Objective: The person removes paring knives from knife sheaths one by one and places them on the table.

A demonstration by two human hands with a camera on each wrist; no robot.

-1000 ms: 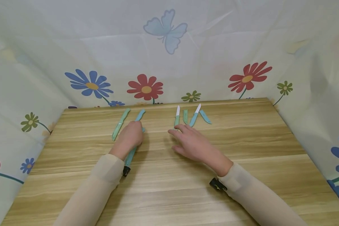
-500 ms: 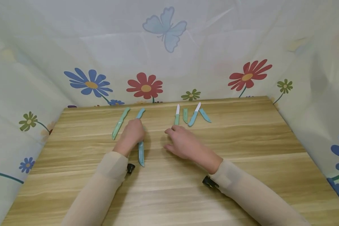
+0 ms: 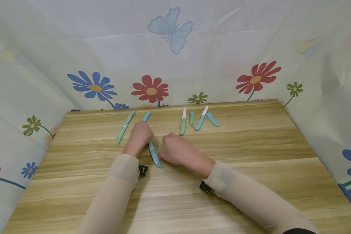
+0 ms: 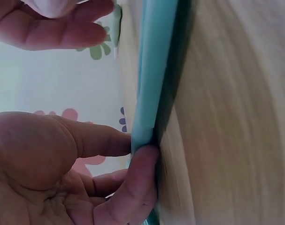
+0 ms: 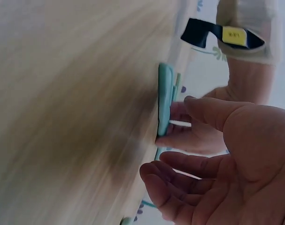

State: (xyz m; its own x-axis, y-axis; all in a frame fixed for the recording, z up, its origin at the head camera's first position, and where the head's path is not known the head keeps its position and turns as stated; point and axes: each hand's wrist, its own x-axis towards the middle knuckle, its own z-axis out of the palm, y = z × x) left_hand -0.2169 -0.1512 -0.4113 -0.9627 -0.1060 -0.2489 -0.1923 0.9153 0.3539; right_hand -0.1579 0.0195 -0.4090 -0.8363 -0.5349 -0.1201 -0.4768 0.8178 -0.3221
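In the head view my left hand (image 3: 141, 132) pinches a blue sheathed knife (image 3: 154, 154), whose sheath end points toward me and to the right. The left wrist view shows thumb and fingers on the narrow part of this knife (image 4: 154, 79), close over the tabletop. My right hand (image 3: 178, 150) holds nothing; its fingers are loosely bent beside the sheath tip. Beyond the left hand shows a blue handle (image 3: 146, 116), the rest of it hidden by the hand. A green sheathed knife (image 3: 125, 127) lies to the left of that hand.
Farther right on the wooden table (image 3: 251, 146) lie a green knife (image 3: 182, 123) with bare white blade, a green sheath (image 3: 191, 119), a blue knife (image 3: 201, 119) with bare white blade and a blue sheath (image 3: 212, 119). A flowered curtain (image 3: 222, 58) surrounds the table.
The sheath end of the blue knife in my left hand has swung to the right. My right hand has moved left, away from the bare-bladed knives and close to that sheath.
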